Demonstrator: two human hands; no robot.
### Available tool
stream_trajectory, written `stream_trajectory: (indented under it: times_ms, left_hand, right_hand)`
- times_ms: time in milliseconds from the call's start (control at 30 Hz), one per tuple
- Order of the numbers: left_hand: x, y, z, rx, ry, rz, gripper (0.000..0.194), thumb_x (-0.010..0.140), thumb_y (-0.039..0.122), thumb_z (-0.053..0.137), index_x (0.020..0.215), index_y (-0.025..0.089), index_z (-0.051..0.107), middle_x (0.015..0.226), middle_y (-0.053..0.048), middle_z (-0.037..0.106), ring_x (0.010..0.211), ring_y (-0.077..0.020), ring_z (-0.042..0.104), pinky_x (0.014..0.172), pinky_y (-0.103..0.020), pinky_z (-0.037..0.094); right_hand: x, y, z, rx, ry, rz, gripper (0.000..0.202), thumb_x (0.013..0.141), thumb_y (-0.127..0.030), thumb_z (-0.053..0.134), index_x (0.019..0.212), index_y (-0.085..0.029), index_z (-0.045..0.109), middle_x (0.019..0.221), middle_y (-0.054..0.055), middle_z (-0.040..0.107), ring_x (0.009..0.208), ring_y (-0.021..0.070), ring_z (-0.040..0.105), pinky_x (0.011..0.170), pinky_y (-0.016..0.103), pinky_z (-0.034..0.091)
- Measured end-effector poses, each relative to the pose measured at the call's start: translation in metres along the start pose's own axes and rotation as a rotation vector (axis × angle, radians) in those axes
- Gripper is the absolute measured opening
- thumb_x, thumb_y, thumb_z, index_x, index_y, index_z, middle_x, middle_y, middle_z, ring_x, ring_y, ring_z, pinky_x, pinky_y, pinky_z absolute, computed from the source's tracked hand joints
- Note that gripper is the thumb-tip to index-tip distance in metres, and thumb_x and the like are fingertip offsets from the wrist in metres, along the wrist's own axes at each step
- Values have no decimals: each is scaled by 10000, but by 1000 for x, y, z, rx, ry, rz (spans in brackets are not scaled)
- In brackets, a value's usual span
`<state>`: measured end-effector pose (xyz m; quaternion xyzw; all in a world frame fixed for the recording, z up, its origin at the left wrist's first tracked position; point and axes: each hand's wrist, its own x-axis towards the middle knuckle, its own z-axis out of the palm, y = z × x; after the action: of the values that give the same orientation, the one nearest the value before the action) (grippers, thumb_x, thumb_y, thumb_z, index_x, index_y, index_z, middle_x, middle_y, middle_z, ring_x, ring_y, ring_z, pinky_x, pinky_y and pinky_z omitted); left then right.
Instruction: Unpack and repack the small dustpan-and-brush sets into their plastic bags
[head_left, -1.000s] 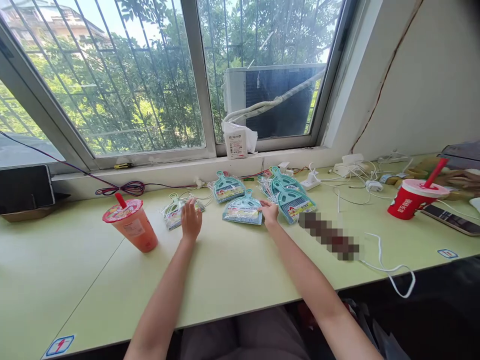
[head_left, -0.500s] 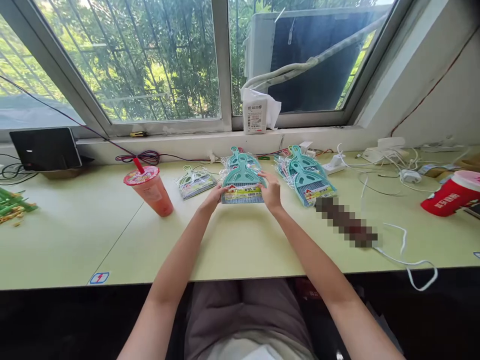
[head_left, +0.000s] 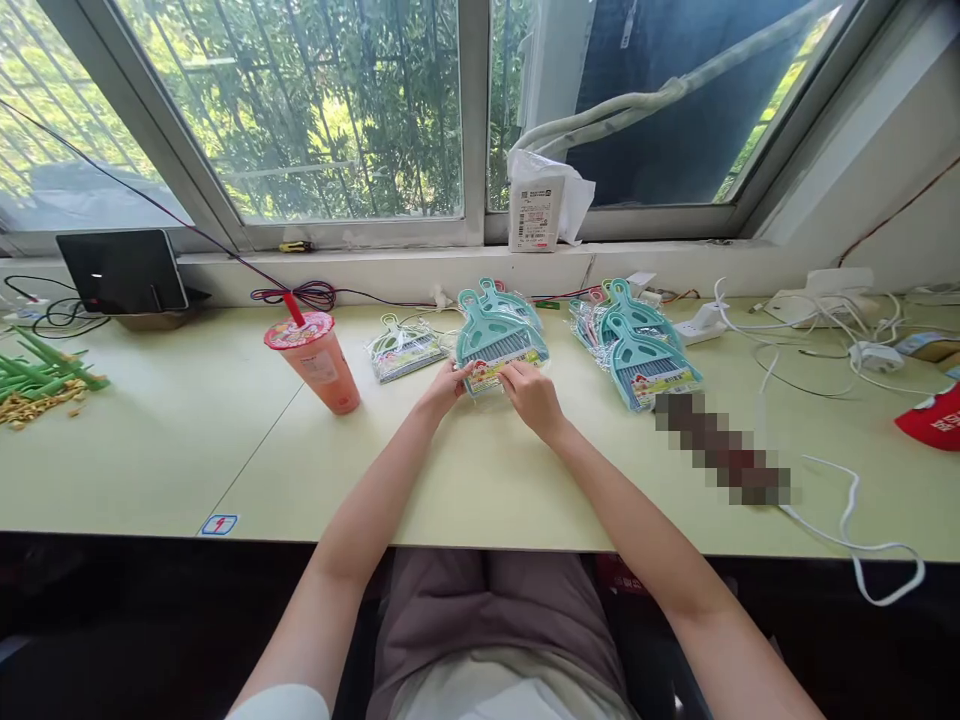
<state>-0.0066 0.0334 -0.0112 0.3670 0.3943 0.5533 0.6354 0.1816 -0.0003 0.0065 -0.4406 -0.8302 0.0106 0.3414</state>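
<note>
While the fingers of the left hand (head_left: 445,386) pinch the near left corner of a wrapped teal dustpan set (head_left: 495,343), thumb on top, the fingers of the right hand (head_left: 534,402) are bent and appear to pinch its near edge; what their tips press underneath is hidden. The held set lies just beyond both hands, neither one nearer, its long axis running away from the fingers toward the window (head_left: 345,140), with the handle at the far end, leaning a little left, and the wide, labelled end against the fingers. Beyond it, partly covered, is a second teal set (head_left: 520,303); whether the two touch cannot be told. Near, left of the left-hand fingers, a lone wrapped packet (head_left: 405,352) lies on the counter (head_left: 225,430); right of the right-hand fingers, a pile of wrapped sets (head_left: 643,352) overlaps, handles pointing away. As for containers, the held set's clear wrapper shows bristles above the label; farther left of the fingers, a lidded cup (head_left: 327,372) with a red straw (head_left: 293,309) holds an orange-red drink; well apart to the right, a red cup (head_left: 934,416) is cut off by the view's edge, contents unseen; beyond the fingers, a box (head_left: 535,213) stands on the sill (head_left: 397,265), its inside not visible.
</note>
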Motion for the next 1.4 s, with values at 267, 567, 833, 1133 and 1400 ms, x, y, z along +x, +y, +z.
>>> stream_trajectory:
  times_ms: [267, 567, 833, 1133, 1400]
  left_hand:
    - [-5, 7, 5, -93, -21, 74, 257, 820, 202, 667, 1062, 154, 594, 1060, -71, 690, 952, -169, 664, 871, -308, 534]
    - [-2, 1, 11, -78, -32, 150, 454, 817, 260, 685, 1234, 188, 521, 1070, -59, 689, 1058, -199, 636, 975, -372, 492]
    - [0, 3, 8, -15, -53, 183, 484, 813, 308, 691, 1250, 209, 506, 1158, -66, 660, 1026, -175, 644, 907, -322, 515]
    - [6, 5, -1, 202, -57, -28, 586, 833, 648, 496, 1148, 161, 581, 988, -135, 710, 896, -246, 683, 800, -372, 545]
    - [6, 32, -32, 257, -61, 78, 800, 755, 807, 381, 1168, 162, 616, 1057, -130, 699, 861, -233, 683, 777, -361, 543]
  right_hand:
    - [8, 13, 7, 697, 127, 388, 248, 881, -415, 536, 827, -192, 630, 792, 74, 655, 788, 212, 645, 753, 399, 575]
    - [16, 30, 8, 1201, -16, 476, 372, 523, -262, 860, 837, -178, 681, 838, 31, 740, 849, 209, 706, 919, 439, 532]
    - [15, 23, 5, 1240, -5, 578, 341, 687, -428, 771, 874, -165, 662, 894, 72, 728, 842, 183, 701, 861, 364, 562]
    - [14, 26, 13, 1239, 247, 804, 128, 785, -249, 671, 866, -170, 612, 927, 52, 706, 802, 159, 673, 789, 337, 585]
    - [22, 26, -3, 1119, 202, 727, 105, 696, -116, 642, 792, -146, 613, 773, 26, 694, 595, 91, 561, 454, 170, 442]
